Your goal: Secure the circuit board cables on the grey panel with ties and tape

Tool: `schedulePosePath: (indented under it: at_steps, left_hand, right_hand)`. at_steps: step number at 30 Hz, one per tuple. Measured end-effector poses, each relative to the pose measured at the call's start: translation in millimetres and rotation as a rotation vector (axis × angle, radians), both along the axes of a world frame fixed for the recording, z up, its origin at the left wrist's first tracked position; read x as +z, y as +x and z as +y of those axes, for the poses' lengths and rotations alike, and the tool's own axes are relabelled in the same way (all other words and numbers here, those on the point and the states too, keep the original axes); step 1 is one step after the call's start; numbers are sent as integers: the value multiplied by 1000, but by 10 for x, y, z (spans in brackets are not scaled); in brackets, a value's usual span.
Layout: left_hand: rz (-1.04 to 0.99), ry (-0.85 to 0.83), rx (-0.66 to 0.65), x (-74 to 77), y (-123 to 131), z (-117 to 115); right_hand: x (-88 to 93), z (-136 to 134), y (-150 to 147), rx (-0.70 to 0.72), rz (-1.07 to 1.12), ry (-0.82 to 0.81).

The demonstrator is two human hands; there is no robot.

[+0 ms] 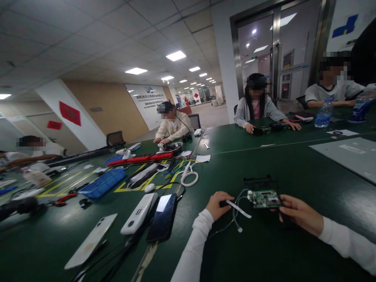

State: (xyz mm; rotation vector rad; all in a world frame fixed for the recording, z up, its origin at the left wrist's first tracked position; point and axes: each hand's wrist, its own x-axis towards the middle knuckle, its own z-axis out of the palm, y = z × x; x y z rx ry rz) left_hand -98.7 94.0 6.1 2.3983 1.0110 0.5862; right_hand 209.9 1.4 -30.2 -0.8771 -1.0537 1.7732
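My right hand (304,216) grips the right edge of a green circuit board (266,199), thumb and fingers closed around it. Behind the board a black frame or bracket (260,181) shows in part. My left hand (217,204) is closed on a small black piece (225,203) with a white flat strip (241,209) reaching from it to the right. Thin grey wires (235,215) hang between the left hand and the board, and a small white connector (240,230) dangles at one end. Both hands are above the green table (229,258).
Two phones (162,217) (91,241) and a white power bank (139,213) lie left of my left arm. Further left are a blue tray (103,183), red-handled pliers (63,199) and a coiled white cable (189,179). A grey panel (349,156) lies right. Several people sit around.
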Motion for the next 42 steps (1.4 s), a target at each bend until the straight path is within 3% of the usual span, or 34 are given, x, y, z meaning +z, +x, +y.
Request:
schedulePosePath:
  at_steps: [6,14,22,34,38,42]
  left_hand:
    - [-42,-75,-19,41,0,-21]
    - [-222,-417,-33,143,-21,-45]
    - [-193,-294,13,141,-11,-32]
    - [-390,-361,-85,505,102,-276]
    - [-605,-342,14,594,-74,-217]
    - [-685,-273,149,585,-335,-89]
  right_hand:
    - [-3,-4,19,17,74,-6]
    - [27,1,22,13,94,-51]
    - [-31,13,32,1,83,-64]
    - [-56,42,41,-15,45,-93]
    - [6,16,26,-14,26,-110]
    - [45,-2,20,-19,6,-105]
